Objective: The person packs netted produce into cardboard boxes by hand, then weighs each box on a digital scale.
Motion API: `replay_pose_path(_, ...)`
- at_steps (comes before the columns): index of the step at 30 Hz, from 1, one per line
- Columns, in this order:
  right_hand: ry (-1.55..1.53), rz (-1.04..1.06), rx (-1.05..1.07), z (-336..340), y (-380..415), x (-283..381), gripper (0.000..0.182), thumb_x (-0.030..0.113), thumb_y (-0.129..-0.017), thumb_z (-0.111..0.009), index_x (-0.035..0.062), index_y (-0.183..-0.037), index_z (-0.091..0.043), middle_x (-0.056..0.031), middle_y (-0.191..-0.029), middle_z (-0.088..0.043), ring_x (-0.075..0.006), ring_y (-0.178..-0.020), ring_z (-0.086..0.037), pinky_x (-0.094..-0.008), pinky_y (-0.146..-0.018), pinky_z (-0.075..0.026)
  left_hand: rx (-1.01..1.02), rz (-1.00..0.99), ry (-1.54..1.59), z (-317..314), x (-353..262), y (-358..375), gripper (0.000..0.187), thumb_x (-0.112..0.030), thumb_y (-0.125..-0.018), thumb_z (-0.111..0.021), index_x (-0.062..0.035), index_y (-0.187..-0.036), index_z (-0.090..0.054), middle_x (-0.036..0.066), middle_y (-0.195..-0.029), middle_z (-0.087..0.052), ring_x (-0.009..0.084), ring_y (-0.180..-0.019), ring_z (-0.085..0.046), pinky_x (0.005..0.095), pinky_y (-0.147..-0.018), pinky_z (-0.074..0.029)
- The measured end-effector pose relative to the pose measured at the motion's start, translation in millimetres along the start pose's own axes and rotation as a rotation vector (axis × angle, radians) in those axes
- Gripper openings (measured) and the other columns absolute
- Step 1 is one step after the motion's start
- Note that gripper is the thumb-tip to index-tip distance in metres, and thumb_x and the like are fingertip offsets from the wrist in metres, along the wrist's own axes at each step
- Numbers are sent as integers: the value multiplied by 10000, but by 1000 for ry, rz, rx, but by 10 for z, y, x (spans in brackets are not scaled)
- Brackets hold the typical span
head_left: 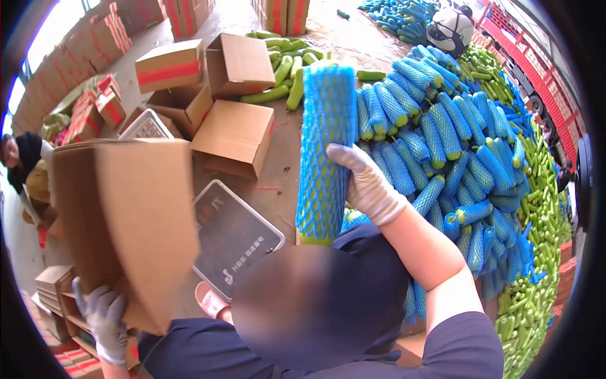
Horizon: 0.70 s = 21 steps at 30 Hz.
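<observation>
My right hand [372,186], in a striped glove, grips a long green vegetable in blue foam netting [325,151]. It stands nearly upright, its bare green end downward. My left hand [104,319], also gloved, holds the lower edge of a cardboard box [145,221] that is tilted at the left. To the right of the held vegetable lies a large pile of blue-netted vegetables [442,132]. A dark crate lid or board with a white rim [240,234] lies on the floor between my hands. A blurred round area hides part of the bottom middle.
Several cardboard boxes [233,136] stand at the upper left. Loose green vegetables [287,69] lie behind them, and more [530,297] are heaped at the right. One person [28,164] is at the far left, another [449,30] at the top right. A red truck side [536,57] is beyond.
</observation>
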State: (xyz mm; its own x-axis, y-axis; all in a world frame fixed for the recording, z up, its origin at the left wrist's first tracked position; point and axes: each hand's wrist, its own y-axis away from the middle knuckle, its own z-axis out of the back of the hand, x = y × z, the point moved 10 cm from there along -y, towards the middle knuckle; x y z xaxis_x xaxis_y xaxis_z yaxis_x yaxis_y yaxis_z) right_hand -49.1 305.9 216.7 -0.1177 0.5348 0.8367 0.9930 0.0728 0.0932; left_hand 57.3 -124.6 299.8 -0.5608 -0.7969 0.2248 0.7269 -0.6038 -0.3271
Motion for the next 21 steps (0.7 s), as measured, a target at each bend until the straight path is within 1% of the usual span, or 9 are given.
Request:
replay_pose_path(3,-1,60,-16,173,64,140,503,345,-831,-783,78,-1206,-579,-29,-989,-652,-135,-877,-642,-324,-799,-547,118,-164,58,-305,-475,-388,158,-98,-717,-613,-146,-867,-619,21,-873,-602,222,-924,-614,656,-1145,-271)
replay_pose_path(7,-103,11,-167,782,122,-13,480,381,-824,-792,85,-1148,-596,-23,-941,-664,-149,-807,-655,-330,-753,-559,252,-385,110,-1032,-693,-376,137,-112,-722,-618,-163,-848,-634,3,-863,-618,206,-937,-623,642,-1156,-266)
replay_pose_path(9,-166,-83,-267,1258,153,-341,499,389,-814,-802,77,-1148,-603,-44,-935,-682,-177,-800,-672,-351,-764,-569,475,-500,54,-1480,-711,-226,205,-88,-719,-614,-186,-897,-640,2,-938,-637,205,-1018,-628,634,-1184,-220)
replay_pose_path(10,-176,-87,-276,1447,158,-499,499,389,-814,-802,77,-1148,-603,-44,-935,-682,-177,-800,-672,-351,-764,-569,486,-509,55,-1582,-705,-191,205,-88,-719,-614,-186,-897,-640,2,-938,-637,205,-1018,-628,634,-1184,-220)
replay_pose_path(12,-65,-96,-420,1936,184,-826,519,376,-807,-807,56,-1163,-605,-72,-946,-695,-204,-817,-686,-369,-787,-575,337,-461,-19,-1617,-610,-213,118,-113,-753,-608,-169,-856,-619,0,-958,-639,200,-1046,-619,617,-1189,-220)
replay_pose_path(13,-70,-169,-448,2178,167,-1055,540,359,-794,-817,38,-1170,-601,-86,-962,-697,-215,-830,-689,-377,-798,-576,413,-416,-47,-1714,-511,-210,183,-97,-762,-602,-169,-926,-645,35,-1068,-642,229,-1134,-587,616,-1202,-177)
replay_pose_path(15,-57,-225,-488,2577,44,-1437,592,306,-744,-844,-16,-1171,-589,-111,-970,-695,-222,-826,-687,-386,-787,-572,420,-371,-86,-1737,-454,-258,235,-82,-758,-598,-166,-970,-657,60,-1128,-634,247,-1172,-565,614,-1206,-161)
replay_pose_path(17,240,-227,-509,2841,-139,-1564,544,246,-719,-823,-18,-1134,-591,-124,-962,-690,-228,-811,-676,-388,-783,-554,492,-248,-80,-1778,-358,-354,389,-35,-738,-583,-155,-1096,-676,130,-1281,-590,294,-1255,-507,611,-1213,-121)
replay_pose_path(21,662,-186,-490,2827,-643,-1550,557,241,-671,-784,5,-1130,-574,-142,-992,-683,-257,-895,-669,-382,-835,-532,553,-196,17,-1829,-369,-439,433,-18,-710,-570,-125,-1120,-658,168,-1318,-547,339,-1264,-490,620,-1201,-149)
